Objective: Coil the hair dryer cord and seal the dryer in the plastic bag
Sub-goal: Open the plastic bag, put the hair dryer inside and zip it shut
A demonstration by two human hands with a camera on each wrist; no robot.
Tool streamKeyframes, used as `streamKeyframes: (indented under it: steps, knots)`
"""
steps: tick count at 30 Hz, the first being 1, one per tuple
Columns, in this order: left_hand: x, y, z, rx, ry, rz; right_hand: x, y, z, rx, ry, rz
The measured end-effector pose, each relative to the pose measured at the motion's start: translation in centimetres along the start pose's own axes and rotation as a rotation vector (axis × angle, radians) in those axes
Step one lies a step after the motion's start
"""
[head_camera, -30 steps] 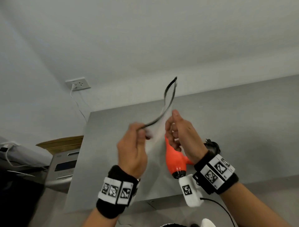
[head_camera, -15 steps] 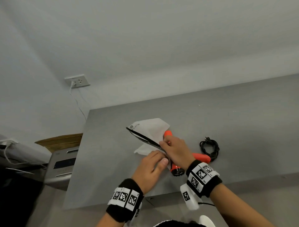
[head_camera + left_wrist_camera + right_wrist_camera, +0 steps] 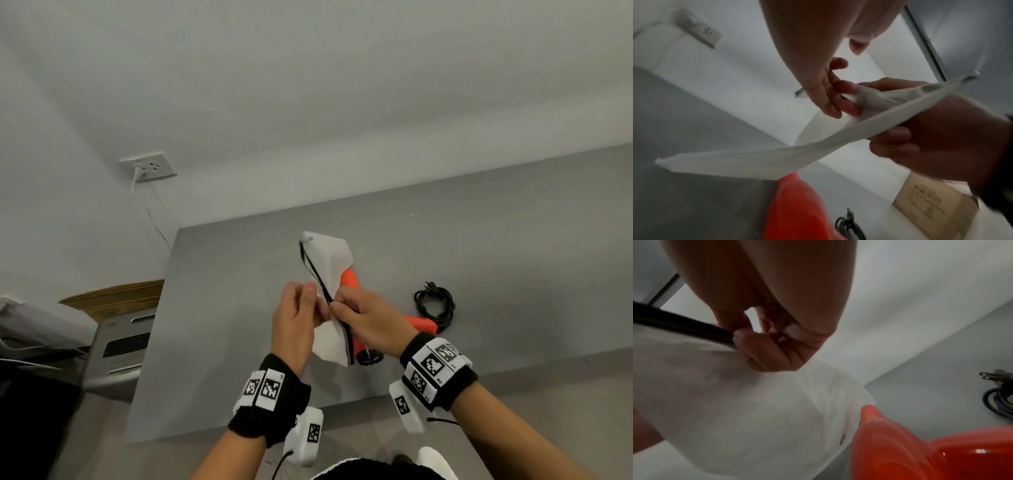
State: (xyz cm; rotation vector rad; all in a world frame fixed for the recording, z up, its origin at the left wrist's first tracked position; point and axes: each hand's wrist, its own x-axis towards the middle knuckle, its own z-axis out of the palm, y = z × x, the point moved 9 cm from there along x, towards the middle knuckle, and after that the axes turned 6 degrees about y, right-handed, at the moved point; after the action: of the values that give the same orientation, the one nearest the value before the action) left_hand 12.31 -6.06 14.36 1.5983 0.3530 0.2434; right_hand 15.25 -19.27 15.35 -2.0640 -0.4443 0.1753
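A white frosted plastic bag (image 3: pixel 330 260) with a black zip strip (image 3: pixel 313 269) hangs between both hands just above the grey table (image 3: pixel 239 325). My left hand (image 3: pixel 313 301) pinches one side of the bag's mouth; its fingers (image 3: pixel 830 100) are curled on the film. My right hand (image 3: pixel 337 306) pinches the other side at the zip strip (image 3: pixel 684 326). The orange hair dryer (image 3: pixel 351 281) lies on the table under the bag (image 3: pixel 735 402), outside it. Its black cord (image 3: pixel 434 305) lies coiled on the table to the right, plug (image 3: pixel 995 376) on top.
A wall socket (image 3: pixel 148 166) with a white cable sits on the wall at back left. Beyond the table's left edge are a cardboard box (image 3: pixel 113 294) and a grey appliance (image 3: pixel 120 346). The table's front edge runs just under my wrists.
The bag came down from in front of my face to just over the dryer. My left hand, flat beside it half a second ago, now pinches the bag's mouth.
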Motion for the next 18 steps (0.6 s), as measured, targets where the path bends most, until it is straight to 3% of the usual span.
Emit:
streamKeyframes:
  steps: [2,6,9,15,18]
  knots:
    - [1.1,-0.1,-0.4,0.108,0.061,-0.038,-0.4,-1.0,0.5,0.012,-0.029,-0.058]
    - [1.7,1.1,-0.2,0.325,0.044,0.089,-0.4,-0.7,0.6,-0.034,0.012,-0.078]
    - [0.4,2.6,1.2,0.325,-0.072,0.198,0.1,0.0,-0.4,-0.115,0.095,-0.032]
    - [0.1,4.0,1.9,0.467,-0.155,0.380,-0.2,-1.1,0.0,-0.308,0.080,-0.163]
    - [2.2,3.9,-1.0,0.651,-0.070,0.391,0.9,2.5,-3.2,-0.326,0.200,0.017]
